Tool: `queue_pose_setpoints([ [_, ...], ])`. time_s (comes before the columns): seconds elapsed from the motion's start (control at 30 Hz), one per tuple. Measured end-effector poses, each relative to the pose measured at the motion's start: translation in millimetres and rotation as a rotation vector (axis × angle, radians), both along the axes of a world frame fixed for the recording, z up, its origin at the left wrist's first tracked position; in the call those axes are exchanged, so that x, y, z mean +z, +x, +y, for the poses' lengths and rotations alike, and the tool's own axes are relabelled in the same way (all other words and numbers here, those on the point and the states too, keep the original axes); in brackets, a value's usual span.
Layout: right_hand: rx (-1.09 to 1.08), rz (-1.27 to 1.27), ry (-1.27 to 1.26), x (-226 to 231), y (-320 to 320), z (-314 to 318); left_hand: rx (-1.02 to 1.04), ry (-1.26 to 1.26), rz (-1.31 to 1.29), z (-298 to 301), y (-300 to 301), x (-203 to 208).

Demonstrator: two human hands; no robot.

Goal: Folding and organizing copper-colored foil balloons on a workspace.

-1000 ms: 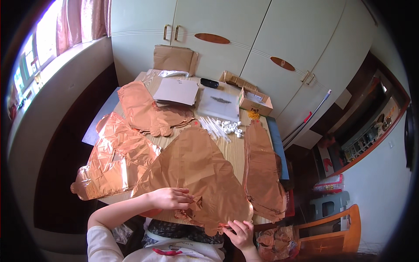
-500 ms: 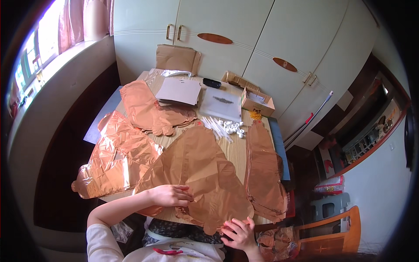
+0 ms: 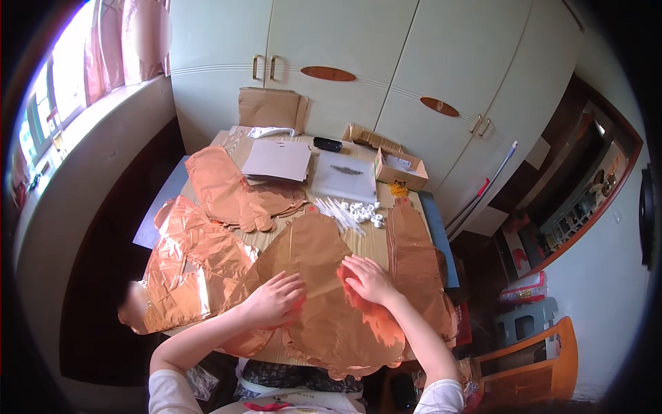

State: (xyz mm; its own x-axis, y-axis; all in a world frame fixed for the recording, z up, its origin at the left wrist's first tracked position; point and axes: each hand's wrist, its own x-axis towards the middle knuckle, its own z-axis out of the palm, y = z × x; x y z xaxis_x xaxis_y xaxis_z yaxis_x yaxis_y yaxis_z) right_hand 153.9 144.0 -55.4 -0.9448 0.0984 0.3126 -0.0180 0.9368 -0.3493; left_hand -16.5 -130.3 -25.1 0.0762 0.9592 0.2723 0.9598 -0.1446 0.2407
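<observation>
A flat, uninflated copper-coloured foil balloon (image 3: 317,276) lies in front of me at the near side of the table. On its left part rests my left hand (image 3: 274,301), palm down with the fingers stretched out. My right hand (image 3: 369,280) lies on its right part, fingers also extended and slightly apart. The foil by both hands mirrors them in red-orange. Neither hand grips anything. To the left is a shinier, crumpled copper foil balloon (image 3: 200,269). A narrow stack of folded copper foil balloons (image 3: 414,255) lies on the right, and another flat stack (image 3: 214,176) at the far left.
Beyond the balloons lie white plastic sticks (image 3: 338,215), small white cups (image 3: 364,212), a stack of pale sheets (image 3: 277,160) and a translucent packet (image 3: 343,177). An open cardboard box (image 3: 401,168) stands far right. A wooden chair (image 3: 531,362) is at the near right.
My right hand has moved up and left from the balloon's near right edge onto its surface. My left hand stays on the left part. The view has tilted slightly.
</observation>
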Motion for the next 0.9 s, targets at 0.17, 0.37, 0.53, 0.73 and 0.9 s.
queue_pose_setpoints([
  [0.17,-0.016,-0.060,0.049,-16.5,-11.9,3.1,0.083,-0.046,0.172,41.0,2.9,-17.3],
  [0.37,-0.090,-0.021,0.003,-22.4,-11.2,-3.3,0.116,-0.110,0.177,61.1,2.5,-29.8],
  [0.53,-0.088,0.003,0.010,-26.0,-11.0,-1.5,0.073,-0.132,0.182,53.7,0.8,-37.8],
  [0.73,-0.053,0.047,0.070,-31.9,-9.8,1.5,0.091,-0.123,0.187,52.1,2.8,-36.6],
  [0.9,-0.023,0.050,0.185,-24.4,-10.0,-3.9,0.091,-0.125,0.184,50.9,2.3,-37.9],
])
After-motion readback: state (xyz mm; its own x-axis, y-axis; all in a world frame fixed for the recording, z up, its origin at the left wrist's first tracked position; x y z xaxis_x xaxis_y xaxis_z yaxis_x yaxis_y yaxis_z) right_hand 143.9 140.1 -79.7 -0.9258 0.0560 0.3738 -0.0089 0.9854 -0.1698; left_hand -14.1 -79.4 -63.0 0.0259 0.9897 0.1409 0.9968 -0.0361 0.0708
